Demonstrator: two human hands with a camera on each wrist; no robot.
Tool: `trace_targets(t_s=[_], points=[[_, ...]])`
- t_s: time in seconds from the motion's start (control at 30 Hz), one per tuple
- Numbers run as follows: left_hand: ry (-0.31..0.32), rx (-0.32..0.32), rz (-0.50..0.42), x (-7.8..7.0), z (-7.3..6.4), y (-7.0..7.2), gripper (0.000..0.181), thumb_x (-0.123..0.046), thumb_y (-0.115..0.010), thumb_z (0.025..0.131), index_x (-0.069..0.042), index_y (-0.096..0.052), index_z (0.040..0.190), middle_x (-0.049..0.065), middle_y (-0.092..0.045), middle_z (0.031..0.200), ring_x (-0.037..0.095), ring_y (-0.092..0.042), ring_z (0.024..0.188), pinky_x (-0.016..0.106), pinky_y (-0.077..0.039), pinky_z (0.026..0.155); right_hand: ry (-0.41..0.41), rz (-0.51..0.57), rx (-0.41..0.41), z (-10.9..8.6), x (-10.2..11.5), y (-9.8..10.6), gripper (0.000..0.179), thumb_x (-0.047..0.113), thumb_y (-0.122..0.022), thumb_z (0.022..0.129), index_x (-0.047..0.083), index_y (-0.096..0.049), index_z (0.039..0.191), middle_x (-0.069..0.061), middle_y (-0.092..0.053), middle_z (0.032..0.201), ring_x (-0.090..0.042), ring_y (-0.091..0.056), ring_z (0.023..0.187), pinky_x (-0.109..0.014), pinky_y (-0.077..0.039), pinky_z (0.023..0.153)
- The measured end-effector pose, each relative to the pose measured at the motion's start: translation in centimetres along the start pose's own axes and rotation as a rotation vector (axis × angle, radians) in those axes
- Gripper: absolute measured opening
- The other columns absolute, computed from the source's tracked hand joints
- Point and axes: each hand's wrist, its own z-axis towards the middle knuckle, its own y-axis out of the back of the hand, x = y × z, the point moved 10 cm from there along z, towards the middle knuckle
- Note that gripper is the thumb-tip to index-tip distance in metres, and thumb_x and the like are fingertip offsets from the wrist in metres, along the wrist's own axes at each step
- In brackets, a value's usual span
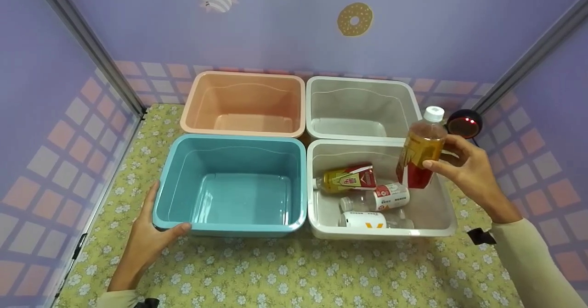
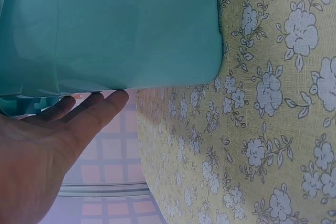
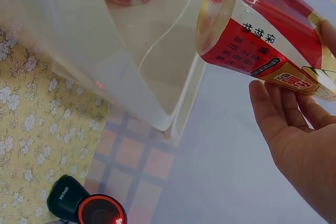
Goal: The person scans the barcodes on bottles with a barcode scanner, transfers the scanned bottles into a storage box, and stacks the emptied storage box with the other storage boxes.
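Observation:
My right hand (image 1: 469,174) grips a plastic drink bottle (image 1: 422,149) with a white cap, a red and yellow label and reddish contents. It is held nearly upright above the right side of the front white basin (image 1: 381,232). Thumb and fingers press the bottle's sides; the right wrist view shows its base and label (image 3: 262,38). My left hand (image 1: 148,234) rests at the near left corner of the blue basin (image 1: 229,228). Its thumb lies at the front rim, and its straight fingers (image 2: 100,116) touch the outer wall.
Inside the front white basin lie a red-and-yellow-labelled bottle (image 1: 349,179) and two white-labelled bottles (image 1: 390,198). Behind stand an orange basin (image 1: 243,79) and another white basin (image 1: 358,84). A dark round device (image 1: 465,123) with red lights is at the right, near the patterned wall.

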Motion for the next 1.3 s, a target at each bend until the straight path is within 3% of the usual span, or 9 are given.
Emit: trace_targets(t_s=[0.2,0.43,0.87,1.1,1.3], points=[[-0.011,0.000,-0.038,-0.2,0.0,-0.1,0.127,-0.023,-0.090,0.093,-0.045,0.004,0.177,0.026,-0.006,0.182,0.066,-0.030,0.153,0.082,-0.040,0.113,0.012,-0.045,-0.025,-0.1,0.0,0.7,0.051,-0.012,-0.082,0.093,-0.010,-0.064,0.141,0.009,-0.073,0.122,-0.010,-0.070,0.112,-0.014,-0.053,0.103],[-0.006,-0.003,-0.039,-0.1,-0.1,-0.2,0.129,-0.022,-0.091,0.092,-0.044,0.004,0.177,0.027,-0.005,0.182,0.067,-0.028,0.153,0.084,-0.036,0.114,0.009,-0.056,-0.042,-0.3,-0.2,1.4,0.049,-0.010,-0.081,0.094,-0.009,-0.064,0.140,0.008,-0.073,0.122,-0.011,-0.070,0.110,-0.014,-0.054,0.101],[-0.016,-0.011,-0.056,-0.2,-0.1,-0.2,0.129,-0.020,-0.091,0.092,-0.042,0.002,0.178,0.034,-0.015,0.178,0.065,-0.041,0.148,0.072,-0.047,0.111,-0.042,-0.070,-0.066,-0.3,-1.3,2.7,0.051,-0.006,-0.082,0.096,-0.006,-0.062,0.144,0.009,-0.070,0.128,-0.009,-0.069,0.115,-0.012,-0.053,0.102],[-0.010,-0.006,-0.052,0.0,0.0,-0.1,0.130,-0.021,-0.092,0.091,-0.043,0.003,0.177,0.028,-0.007,0.181,0.067,-0.032,0.152,0.079,-0.041,0.113,-0.049,-0.040,-0.099,-0.4,-1.7,3.5,0.051,-0.006,-0.082,0.096,-0.004,-0.064,0.143,0.007,-0.071,0.128,-0.009,-0.069,0.115,-0.012,-0.055,0.099],[-0.024,-0.007,-0.026,-0.2,-0.1,-0.1,0.128,-0.022,-0.091,0.093,-0.041,0.003,0.178,0.034,-0.013,0.178,0.068,-0.041,0.145,0.067,-0.055,0.103,-0.088,-0.045,-0.110,-0.4,-2.5,4.1,0.048,-0.003,-0.083,0.096,0.000,-0.065,0.141,0.008,-0.071,0.126,-0.006,-0.071,0.112,-0.012,-0.057,0.095]])
